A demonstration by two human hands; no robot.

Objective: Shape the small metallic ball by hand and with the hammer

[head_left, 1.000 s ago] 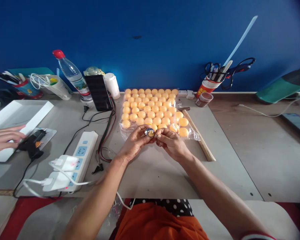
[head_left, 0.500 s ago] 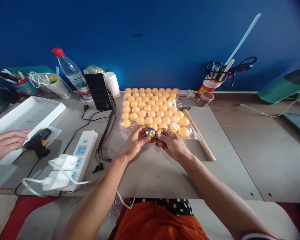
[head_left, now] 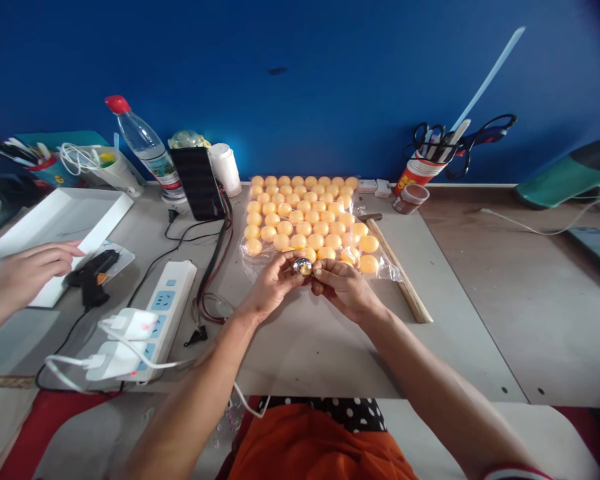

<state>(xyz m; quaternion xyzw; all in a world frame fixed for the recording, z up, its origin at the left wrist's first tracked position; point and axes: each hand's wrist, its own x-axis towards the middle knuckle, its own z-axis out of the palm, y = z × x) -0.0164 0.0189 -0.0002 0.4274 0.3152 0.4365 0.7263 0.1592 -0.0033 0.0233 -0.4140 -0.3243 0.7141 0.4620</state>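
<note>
Between my two hands is a small shiny silver round piece with a yellowish centre; its exact kind I cannot make out. My left hand is closed around its left side, thumb and fingers pinching it. My right hand is closed too, with its thumb and fingertips pinched at the piece's right edge. Just beyond my hands lie many orange balls in rows, under clear plastic film. A hammer with a wooden handle rests to their right.
At left, a co-worker's hand hovers by a white box and a black glue gun. A power strip with chargers, loose cables, a propped phone and a bottle stand nearby. A cup of scissors is back right.
The co-worker's hand has moved right, and the glue gun has shifted slightly right. The white box sits a little farther back. My hands stay in place, with the silver piece tilted slightly.
</note>
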